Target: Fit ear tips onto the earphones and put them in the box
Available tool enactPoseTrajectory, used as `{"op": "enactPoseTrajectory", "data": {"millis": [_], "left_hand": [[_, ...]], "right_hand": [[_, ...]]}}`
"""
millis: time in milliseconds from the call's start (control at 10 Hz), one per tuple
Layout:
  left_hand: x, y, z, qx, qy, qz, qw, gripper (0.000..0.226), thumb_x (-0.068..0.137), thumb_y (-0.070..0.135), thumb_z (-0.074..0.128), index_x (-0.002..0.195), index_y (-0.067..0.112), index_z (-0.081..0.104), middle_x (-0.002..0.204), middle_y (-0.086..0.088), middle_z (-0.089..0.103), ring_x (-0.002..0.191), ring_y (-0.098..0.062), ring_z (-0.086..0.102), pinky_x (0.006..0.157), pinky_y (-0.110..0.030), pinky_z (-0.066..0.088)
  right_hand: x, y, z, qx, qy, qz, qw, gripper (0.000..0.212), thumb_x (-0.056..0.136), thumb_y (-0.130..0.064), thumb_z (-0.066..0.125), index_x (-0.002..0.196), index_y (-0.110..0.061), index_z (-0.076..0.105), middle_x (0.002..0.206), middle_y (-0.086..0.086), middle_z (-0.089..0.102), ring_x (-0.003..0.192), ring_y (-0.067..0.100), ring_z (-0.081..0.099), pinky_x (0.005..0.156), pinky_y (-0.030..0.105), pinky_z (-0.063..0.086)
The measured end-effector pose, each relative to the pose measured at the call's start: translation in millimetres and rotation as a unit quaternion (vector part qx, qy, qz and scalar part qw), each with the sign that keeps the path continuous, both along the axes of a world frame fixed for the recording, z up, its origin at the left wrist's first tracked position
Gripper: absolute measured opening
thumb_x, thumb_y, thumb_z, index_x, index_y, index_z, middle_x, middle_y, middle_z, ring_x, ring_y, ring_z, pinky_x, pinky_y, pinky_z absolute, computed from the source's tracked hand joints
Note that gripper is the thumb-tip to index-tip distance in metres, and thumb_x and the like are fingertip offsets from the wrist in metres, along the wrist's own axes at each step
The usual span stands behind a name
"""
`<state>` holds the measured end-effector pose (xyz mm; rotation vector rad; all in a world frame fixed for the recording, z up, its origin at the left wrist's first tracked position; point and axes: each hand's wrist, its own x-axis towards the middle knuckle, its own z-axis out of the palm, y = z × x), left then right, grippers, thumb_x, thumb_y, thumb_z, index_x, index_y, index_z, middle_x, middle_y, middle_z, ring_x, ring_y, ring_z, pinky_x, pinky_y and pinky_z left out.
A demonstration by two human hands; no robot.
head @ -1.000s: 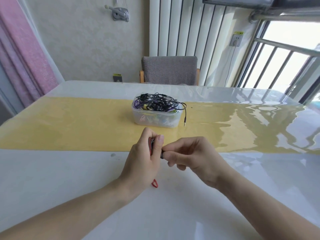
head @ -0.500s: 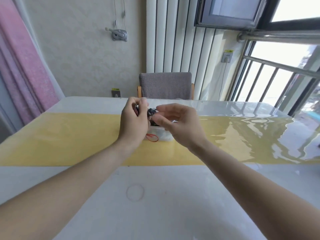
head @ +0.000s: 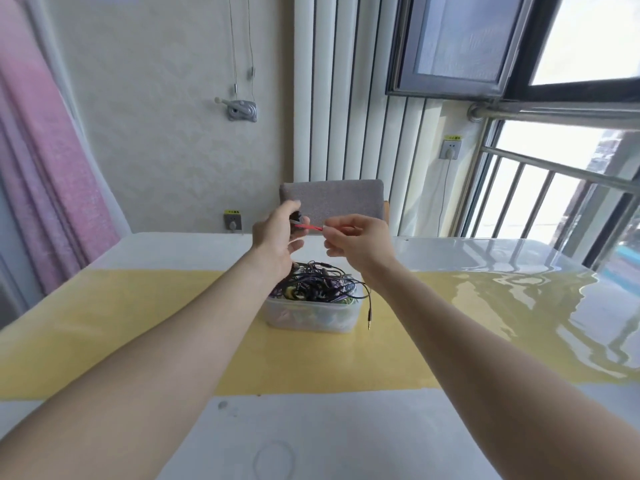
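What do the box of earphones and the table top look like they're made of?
The box looks like translucent frosted plastic: its contents show dimly through the wall. The table top looks glossy, perhaps glass or a clear cover; it mirrors the window bars.

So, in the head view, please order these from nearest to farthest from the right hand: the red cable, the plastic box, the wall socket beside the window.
From the right hand:
1. Red cable, pinched in its fingers, stretched toward the left hand.
2. Plastic box, below on the table.
3. Wall socket, upper right on the far wall.
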<state>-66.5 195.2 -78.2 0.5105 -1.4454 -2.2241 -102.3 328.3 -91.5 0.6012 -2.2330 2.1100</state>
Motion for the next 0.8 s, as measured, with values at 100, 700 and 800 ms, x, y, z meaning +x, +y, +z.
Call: {"op": "enactPoseTrajectory", "data": {"millis": [100, 700, 800], "left_hand": [[-5.3, -13.5, -19.6, -0.116, -0.033, -0.035, 0.992, 0.012, 0.090, 0.022, 0.067, 0.093, 0.010, 0.067, 0.089, -0.010, 0.070, 0.069, -0.017, 0.064, 0.067, -0.030, 0.052], [27.3, -32.6, -57.1, -0.728, -0.202, -0.201, 0.623, 0.063, 0.101, 0.053, 0.014, 0.156, 0.028, -0.006, 0.163, 0.012, -0.007, 0.149, -0.011, -0.013, 0.120, -0.048, -0.011], [30.7, -29.8, -44.3, -0.699, -0.138, -0.164, 0.682, 0.059, 0.102, 0.051, 0.020, 0.156, 0.033, 0.004, 0.163, 0.011, -0.004, 0.150, -0.012, -0.011, 0.120, -0.047, -0.008]], "right_hand": [[-19.2, -1.3, -3.3, 0.128, 0.096, -0.044, 0.986, 0.011, 0.082, -0.010, 0.079, 0.085, -0.020, 0.075, 0.076, -0.002, 0.073, 0.066, 0.011, 0.068, 0.077, 0.037, 0.062], [13.3, 9.5, -40.4, 0.495, 0.215, 0.119, 0.833, 0.047, 0.105, -0.052, 0.020, 0.106, -0.017, 0.052, 0.111, 0.003, 0.057, 0.114, 0.025, 0.051, 0.104, 0.051, 0.034], [10.3, 8.8, -25.2, 0.490, 0.202, 0.083, 0.844, 0.068, 0.104, -0.058, 0.020, 0.143, -0.008, 0.045, 0.148, 0.011, 0.048, 0.142, 0.028, 0.036, 0.117, 0.053, 0.022]]}}
